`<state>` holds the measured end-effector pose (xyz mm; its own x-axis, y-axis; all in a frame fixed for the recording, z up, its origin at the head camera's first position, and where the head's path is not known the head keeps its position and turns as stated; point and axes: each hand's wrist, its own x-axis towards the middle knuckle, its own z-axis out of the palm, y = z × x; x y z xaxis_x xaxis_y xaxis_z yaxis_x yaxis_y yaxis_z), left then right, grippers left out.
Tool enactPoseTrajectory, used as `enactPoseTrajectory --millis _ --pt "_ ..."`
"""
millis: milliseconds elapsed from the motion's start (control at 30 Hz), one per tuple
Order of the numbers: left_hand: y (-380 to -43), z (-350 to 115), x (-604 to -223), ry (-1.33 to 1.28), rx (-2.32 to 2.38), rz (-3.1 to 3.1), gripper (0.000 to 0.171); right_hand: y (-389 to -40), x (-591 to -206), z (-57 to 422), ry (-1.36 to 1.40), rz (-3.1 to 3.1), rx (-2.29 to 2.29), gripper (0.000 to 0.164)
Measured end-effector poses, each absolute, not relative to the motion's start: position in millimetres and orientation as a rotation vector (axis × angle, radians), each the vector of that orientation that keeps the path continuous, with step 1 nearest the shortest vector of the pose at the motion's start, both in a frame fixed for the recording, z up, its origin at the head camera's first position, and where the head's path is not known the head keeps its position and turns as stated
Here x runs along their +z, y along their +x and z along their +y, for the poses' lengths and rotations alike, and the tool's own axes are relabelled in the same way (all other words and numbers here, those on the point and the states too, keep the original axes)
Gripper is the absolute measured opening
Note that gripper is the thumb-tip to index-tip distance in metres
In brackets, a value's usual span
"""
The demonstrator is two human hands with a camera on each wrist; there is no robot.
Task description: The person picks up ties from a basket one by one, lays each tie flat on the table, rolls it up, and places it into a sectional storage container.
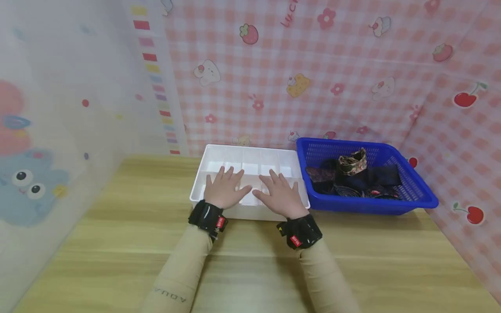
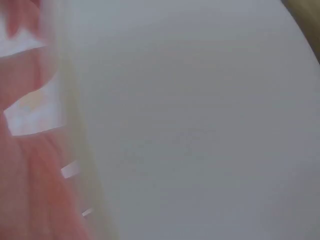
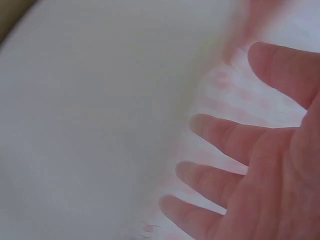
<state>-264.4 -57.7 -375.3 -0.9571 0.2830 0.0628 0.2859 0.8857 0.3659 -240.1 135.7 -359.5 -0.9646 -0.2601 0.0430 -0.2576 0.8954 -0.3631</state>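
Note:
A white divided box (image 1: 250, 212) stands on the wooden table, its compartments in two rows. My left hand (image 1: 224, 190) lies over the box's front left part, palm down with fingers spread. Over the front right part is my right hand (image 1: 282, 196), its fingers also straight and spread, thumb pointing toward the left thumb. Neither hand holds anything. The pale front wall of the box (image 2: 195, 125) fills most of the left wrist view. In the right wrist view the spread fingers (image 3: 220, 137) show beside that same wall.
Right of the box stands a blue plastic basket (image 1: 368, 204) with dark rolled cloth or belt-like pieces and a patterned roll (image 1: 353, 163) inside. Behind them rises a pink checked wall covering (image 1: 242, 117). The wooden table (image 1: 129, 226) extends to the left and in front.

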Motion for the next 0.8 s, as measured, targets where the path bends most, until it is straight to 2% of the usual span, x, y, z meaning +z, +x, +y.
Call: enactPoseTrajectory --millis 167,300,400,567,733,800 --pt "-245 -96 -362 -0.682 -0.841 -2.741 0.042 -236 -306 184 -0.52 3.084 -0.775 0.055" --pt "-222 -128 -360 -0.797 -0.938 -2.512 0.022 -255 -272 250 -0.367 3.147 -0.577 0.048" --pt "-209 -145 -361 -0.822 -0.962 -2.455 0.011 -274 -266 296 -0.159 3.08 -0.246 0.056" --pt "-195 -149 -370 -0.902 -0.96 -2.503 0.01 -288 -288 341 -0.012 2.899 0.045 0.072" --pt "-190 -136 -378 -1.019 -0.985 -2.544 0.009 -283 -309 347 -0.103 2.916 0.115 0.031" --pt "-190 -133 -381 -1.049 -0.969 -2.544 0.008 -284 -312 342 -0.117 2.942 0.147 0.026"
